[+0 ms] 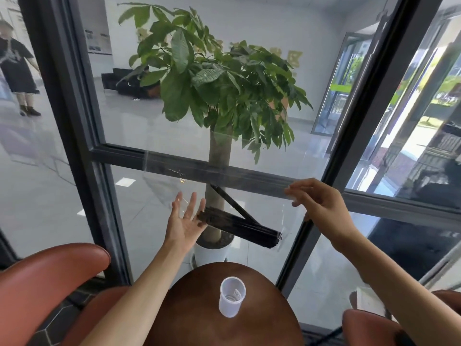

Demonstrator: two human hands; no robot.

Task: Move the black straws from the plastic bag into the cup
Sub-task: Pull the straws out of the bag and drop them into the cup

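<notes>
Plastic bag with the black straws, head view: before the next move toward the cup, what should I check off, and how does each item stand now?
1. Plastic bag held: ok, right hand pinches its upper edge in the air.
2. Black straws inside the bag: ok, bundled low, one straw tilted up.
3. Left hand on the straws: not ok, open palm beside the bundle's end, no grip.
4. Cup upright on the round table: ok.
5. Cup free of straws: ok, none inside.
6. Bag mouth open: cannot tell, the film is too clear.
</notes>
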